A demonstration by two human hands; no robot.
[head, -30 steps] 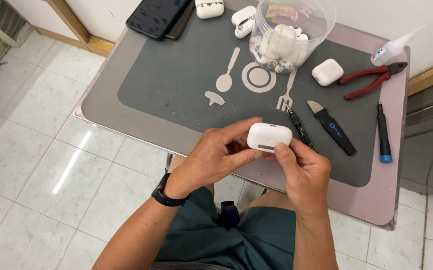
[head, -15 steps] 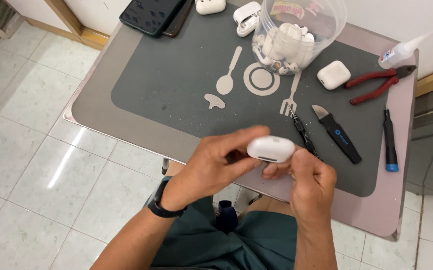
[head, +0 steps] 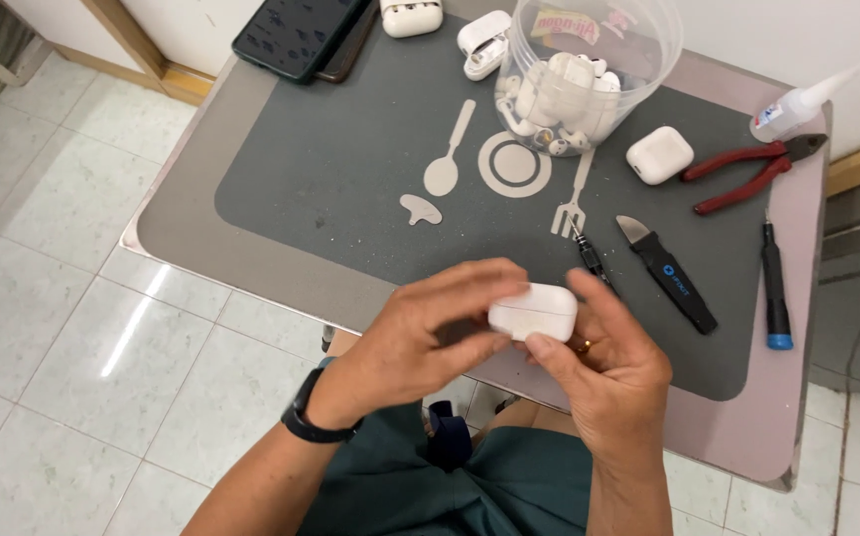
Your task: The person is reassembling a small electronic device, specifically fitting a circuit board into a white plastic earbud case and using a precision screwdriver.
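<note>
My left hand (head: 430,333) and right hand (head: 603,372) both pinch the white earbud case (head: 534,312) in the air just off the near edge of the desk (head: 201,248), so a slipped grip likely drops it onto my lap or the floor tiles (head: 72,397).

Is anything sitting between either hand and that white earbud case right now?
No, nothing visible does. The left hand and right hand both grip the white earbud case directly, fingers on its shell, above the table's near edge. The black pry tool lies apart on the mat.
</note>
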